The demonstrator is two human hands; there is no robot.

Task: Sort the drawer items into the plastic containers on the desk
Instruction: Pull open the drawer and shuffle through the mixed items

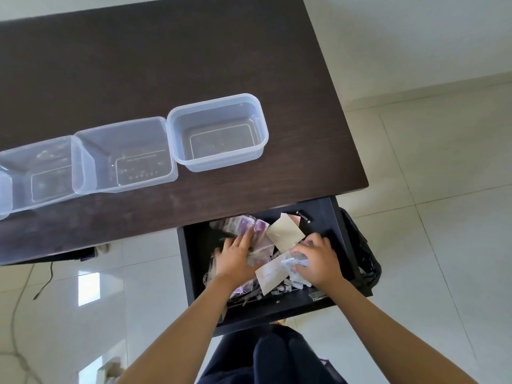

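Note:
The dark drawer [343, 245] stands pulled out under the desk's right end, full of mixed items: purple banknotes [259, 227], a cream card [285, 232], a white envelope [273, 273], crumpled paper [291, 263] and small metal bits. My left hand [235, 259] lies with spread fingers on the banknotes and clear wrappers. My right hand [318, 259] curls its fingers round the crumpled paper. Three clear plastic containers stand in a row on the desk, the right one [219, 134], the middle one [124, 156] and the left one [41, 173], all with nothing inside.
The dark wooden desk [166, 65] fills the upper left. A bin with a black bag [360, 253] stands right of the drawer. A cable [44, 284] trails on the tiled floor at left. A small black cylinder [303, 216] lies at the drawer's back.

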